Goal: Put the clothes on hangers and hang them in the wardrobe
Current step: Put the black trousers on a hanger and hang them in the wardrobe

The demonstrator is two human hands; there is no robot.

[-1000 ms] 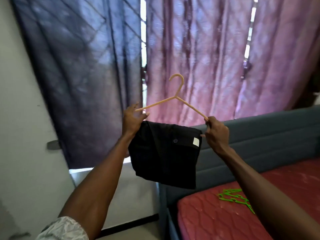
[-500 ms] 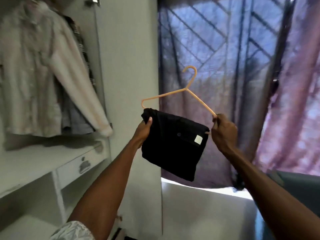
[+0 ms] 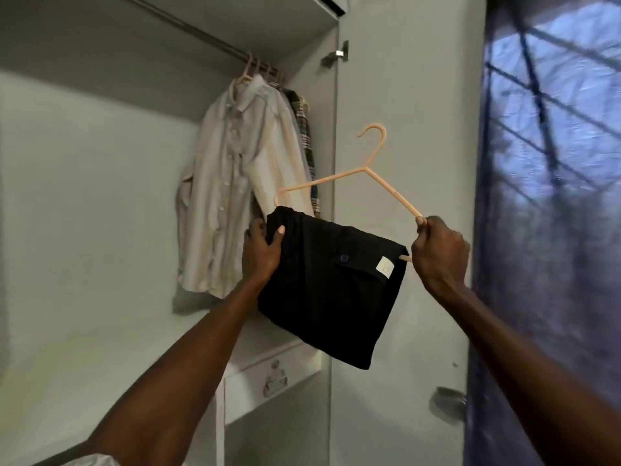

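Black folded shorts [image 3: 331, 294] draped on peach plastic hanger [image 3: 364, 178]; left hand [image 3: 263, 252] grips shorts, right hand [image 3: 440, 252] pinches hanger's right end.

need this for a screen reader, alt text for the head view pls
Two hands hold a peach plastic hanger draped with folded black shorts: left hand gripping the fabric, right hand pinching the hanger's end. Behind, a cream shirt hangs in an open white wardrobe.

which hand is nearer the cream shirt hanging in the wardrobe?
Left. The left hand grips the black shorts' edge right in front of the cream shirt's lower sleeve. The right hand pinches the hanger's far end, well right of it.
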